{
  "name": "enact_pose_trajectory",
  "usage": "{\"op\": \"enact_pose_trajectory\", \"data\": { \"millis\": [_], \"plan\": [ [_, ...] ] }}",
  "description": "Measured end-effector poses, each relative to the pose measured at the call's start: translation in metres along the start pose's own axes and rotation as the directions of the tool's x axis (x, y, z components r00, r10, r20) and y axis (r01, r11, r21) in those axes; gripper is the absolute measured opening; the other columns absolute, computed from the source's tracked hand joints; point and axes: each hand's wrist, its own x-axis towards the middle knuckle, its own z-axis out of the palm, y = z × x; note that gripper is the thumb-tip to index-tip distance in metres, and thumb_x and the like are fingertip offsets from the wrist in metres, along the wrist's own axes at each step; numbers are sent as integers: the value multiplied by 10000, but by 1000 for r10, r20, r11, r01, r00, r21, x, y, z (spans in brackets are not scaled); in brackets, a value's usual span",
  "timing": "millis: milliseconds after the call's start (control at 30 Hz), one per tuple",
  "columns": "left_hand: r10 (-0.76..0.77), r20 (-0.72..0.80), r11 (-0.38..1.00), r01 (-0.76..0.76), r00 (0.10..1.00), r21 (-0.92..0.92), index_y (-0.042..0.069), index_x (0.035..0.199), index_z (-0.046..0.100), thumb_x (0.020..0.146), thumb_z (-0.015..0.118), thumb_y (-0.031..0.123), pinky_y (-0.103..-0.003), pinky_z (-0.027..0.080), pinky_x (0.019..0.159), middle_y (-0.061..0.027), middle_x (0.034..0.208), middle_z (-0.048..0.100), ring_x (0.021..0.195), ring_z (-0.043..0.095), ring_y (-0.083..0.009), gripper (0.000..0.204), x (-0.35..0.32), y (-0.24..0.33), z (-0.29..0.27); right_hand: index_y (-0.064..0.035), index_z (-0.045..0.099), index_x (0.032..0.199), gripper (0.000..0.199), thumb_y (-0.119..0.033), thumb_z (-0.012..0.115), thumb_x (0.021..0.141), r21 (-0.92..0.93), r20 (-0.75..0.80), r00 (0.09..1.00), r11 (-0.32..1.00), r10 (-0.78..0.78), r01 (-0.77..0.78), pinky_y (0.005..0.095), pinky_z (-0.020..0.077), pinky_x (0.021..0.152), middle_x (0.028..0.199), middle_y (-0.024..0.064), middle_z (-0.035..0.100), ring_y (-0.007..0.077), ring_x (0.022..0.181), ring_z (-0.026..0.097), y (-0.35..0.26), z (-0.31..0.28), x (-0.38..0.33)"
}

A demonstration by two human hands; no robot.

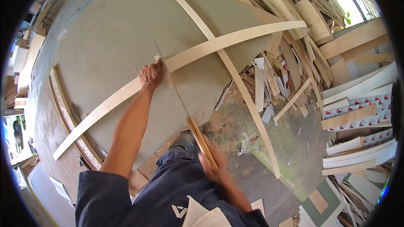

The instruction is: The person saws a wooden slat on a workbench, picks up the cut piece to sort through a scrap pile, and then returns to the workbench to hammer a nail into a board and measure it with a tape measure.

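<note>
A long pale wooden strip (115, 94) lies slantwise across a large grey-green board (105, 33). My left hand (151, 75) is closed over the strip, its thumb up beside the thin blade of a handsaw. That blade crosses the strip just right of the hand, and its far end reaches over the board. My right hand (212, 164), blurred by motion, grips the long wooden handle of the handsaw (200, 138) close to my body. A second pale strip (244, 82) crosses the first one to the right and overhangs the board's near edge.
Offcuts and scrap wood (269, 80) are heaped right of the board. Stacked boards and wrapped panels (357, 117) stand farther right. A narrow frame-like piece (69, 115) rests at the left. Litter (248, 143) lies on the stained floor near my legs.
</note>
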Motion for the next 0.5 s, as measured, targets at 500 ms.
{"op": "enact_pose_trajectory", "data": {
  "millis": [500],
  "plan": [
    [27,-52,1000,-26,998,18,19,867,742,1007,323,536,-520,483,895,-299,959,673,965,637,-460,680,4,-3,6,29,464,1415,556,-95,626,898,43,19,999,999,27,-28,320,519,669,914,173,669,259,721,667,-9,4,23]
  ]
}}
